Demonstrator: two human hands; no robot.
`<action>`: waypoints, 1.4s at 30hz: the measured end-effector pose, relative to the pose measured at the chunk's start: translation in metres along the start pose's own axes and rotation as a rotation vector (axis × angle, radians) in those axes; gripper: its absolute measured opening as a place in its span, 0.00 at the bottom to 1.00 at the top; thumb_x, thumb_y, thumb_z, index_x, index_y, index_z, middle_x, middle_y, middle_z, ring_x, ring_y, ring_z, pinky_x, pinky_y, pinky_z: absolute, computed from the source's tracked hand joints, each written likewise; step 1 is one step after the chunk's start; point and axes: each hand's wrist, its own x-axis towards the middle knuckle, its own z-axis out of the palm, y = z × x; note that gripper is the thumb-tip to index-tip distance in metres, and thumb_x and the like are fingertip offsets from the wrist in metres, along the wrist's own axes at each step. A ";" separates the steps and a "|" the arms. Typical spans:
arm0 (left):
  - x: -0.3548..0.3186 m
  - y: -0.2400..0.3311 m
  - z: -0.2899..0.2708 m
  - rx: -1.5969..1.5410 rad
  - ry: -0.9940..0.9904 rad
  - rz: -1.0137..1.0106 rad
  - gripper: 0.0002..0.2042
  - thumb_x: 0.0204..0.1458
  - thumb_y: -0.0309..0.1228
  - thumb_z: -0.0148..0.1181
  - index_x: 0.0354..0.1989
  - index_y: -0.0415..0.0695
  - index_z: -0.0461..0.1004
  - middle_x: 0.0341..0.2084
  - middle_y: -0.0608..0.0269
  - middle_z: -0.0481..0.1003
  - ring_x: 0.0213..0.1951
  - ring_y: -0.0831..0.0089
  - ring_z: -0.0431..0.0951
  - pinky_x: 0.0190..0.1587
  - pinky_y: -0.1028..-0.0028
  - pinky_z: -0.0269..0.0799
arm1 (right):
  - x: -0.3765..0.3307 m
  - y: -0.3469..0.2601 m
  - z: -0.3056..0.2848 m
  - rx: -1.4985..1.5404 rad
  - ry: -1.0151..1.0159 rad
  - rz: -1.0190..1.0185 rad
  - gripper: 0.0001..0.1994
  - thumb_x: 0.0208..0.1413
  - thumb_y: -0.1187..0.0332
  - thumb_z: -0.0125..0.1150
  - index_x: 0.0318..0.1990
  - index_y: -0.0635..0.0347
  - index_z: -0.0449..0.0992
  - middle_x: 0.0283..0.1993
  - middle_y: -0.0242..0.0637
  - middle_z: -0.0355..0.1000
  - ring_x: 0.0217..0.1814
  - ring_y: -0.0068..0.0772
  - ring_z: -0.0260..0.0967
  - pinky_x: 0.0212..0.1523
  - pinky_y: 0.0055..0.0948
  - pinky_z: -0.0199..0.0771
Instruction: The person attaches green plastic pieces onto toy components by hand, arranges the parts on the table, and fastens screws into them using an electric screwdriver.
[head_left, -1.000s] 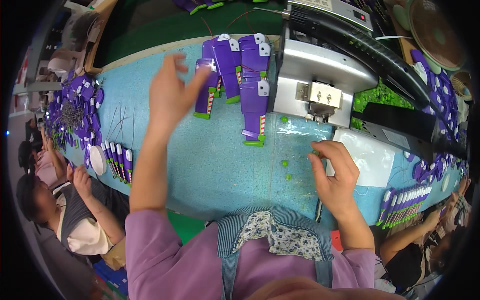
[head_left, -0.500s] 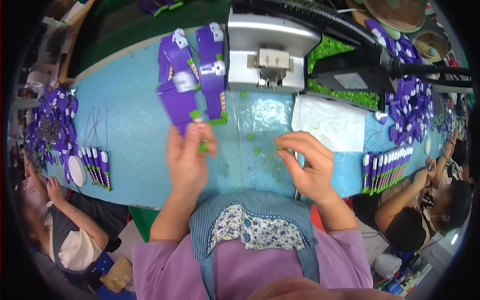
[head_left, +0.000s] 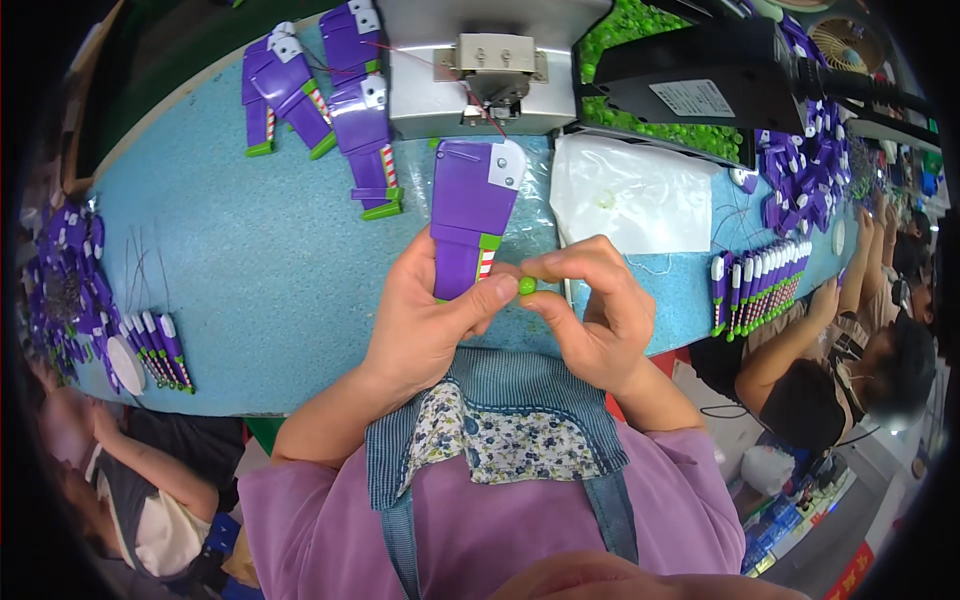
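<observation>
The left hand point(head_left: 415, 310) grips a purple piece point(head_left: 470, 205) by its narrow lower part, thumb on the front and fingers behind, so the broad end stands clear and its face shows. The piece is held up over the blue table point(head_left: 220, 290), between the wearer's apron point(head_left: 520, 430) and the machine point(head_left: 415, 100). The right hand point(head_left: 600, 320) pinches a green bead point(head_left: 527, 286) between thumb and forefinger; so small a thing seems to call for a tip grip. The bead sits at the left thumb's tip, beside the piece's lower edge; whether it touches the piece is hard to tell, as the thumb covers that spot.

The hands meet low and near the body, probably for a close, steady view. A thin wire point(head_left: 478, 98) crosses the machine's front. Other pieces point(head_left: 358, 125) lie up and to the left, apparently within the left hand's reach.
</observation>
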 end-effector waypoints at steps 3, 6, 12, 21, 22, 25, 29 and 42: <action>0.006 -0.003 0.004 0.002 -0.036 0.013 0.20 0.51 0.24 0.63 0.50 0.42 0.63 0.31 0.64 0.76 0.20 0.85 0.66 0.19 0.84 0.58 | 0.005 0.005 -0.010 -0.044 -0.061 -0.014 0.14 0.40 0.79 0.68 0.37 0.67 0.74 0.36 0.42 0.75 0.35 0.39 0.71 0.34 0.30 0.71; 0.012 -0.008 0.007 0.130 -0.055 0.030 0.18 0.54 0.26 0.60 0.51 0.41 0.62 0.33 0.62 0.76 0.21 0.84 0.66 0.21 0.83 0.61 | 0.004 0.008 -0.019 -0.117 -0.050 -0.015 0.12 0.40 0.78 0.68 0.36 0.66 0.75 0.36 0.42 0.74 0.36 0.40 0.71 0.35 0.32 0.70; 0.014 -0.019 0.002 0.258 -0.135 0.350 0.13 0.62 0.33 0.45 0.51 0.40 0.62 0.34 0.57 0.70 0.28 0.75 0.69 0.28 0.75 0.66 | 0.010 0.053 -0.069 -0.647 0.106 0.019 0.09 0.41 0.77 0.66 0.33 0.62 0.74 0.37 0.37 0.73 0.38 0.40 0.67 0.40 0.36 0.66; 0.008 -0.022 0.001 0.160 -0.114 0.368 0.16 0.57 0.23 0.49 0.54 0.37 0.61 0.40 0.59 0.70 0.40 0.73 0.71 0.41 0.74 0.69 | 0.012 0.061 -0.077 -0.869 0.121 -0.023 0.08 0.42 0.76 0.65 0.32 0.60 0.76 0.38 0.32 0.72 0.41 0.37 0.64 0.42 0.33 0.61; 0.008 -0.024 0.000 0.133 -0.131 0.411 0.19 0.54 0.16 0.52 0.55 0.37 0.61 0.46 0.60 0.71 0.49 0.72 0.72 0.50 0.73 0.69 | 0.012 0.052 -0.073 -0.696 0.124 0.040 0.07 0.43 0.76 0.65 0.33 0.61 0.76 0.39 0.33 0.72 0.42 0.36 0.64 0.44 0.32 0.61; 0.011 -0.030 0.001 0.118 -0.070 0.473 0.19 0.50 0.13 0.56 0.51 0.36 0.64 0.45 0.59 0.72 0.47 0.71 0.74 0.50 0.71 0.70 | 0.008 0.029 -0.055 -0.267 0.102 0.179 0.07 0.45 0.75 0.64 0.33 0.63 0.76 0.40 0.36 0.72 0.44 0.33 0.64 0.47 0.29 0.62; 0.006 -0.024 0.004 0.206 -0.073 0.492 0.16 0.50 0.15 0.58 0.48 0.36 0.66 0.42 0.59 0.73 0.44 0.71 0.76 0.48 0.71 0.72 | 0.003 0.009 -0.037 0.121 -0.009 0.295 0.07 0.48 0.74 0.64 0.35 0.66 0.76 0.42 0.40 0.72 0.46 0.32 0.63 0.49 0.28 0.62; -0.003 -0.028 0.001 0.242 -0.001 0.515 0.16 0.49 0.16 0.60 0.46 0.34 0.67 0.39 0.57 0.74 0.41 0.72 0.77 0.46 0.72 0.74 | -0.010 0.010 -0.011 0.204 -0.061 0.301 0.08 0.42 0.76 0.69 0.30 0.63 0.76 0.34 0.37 0.72 0.37 0.30 0.64 0.39 0.25 0.65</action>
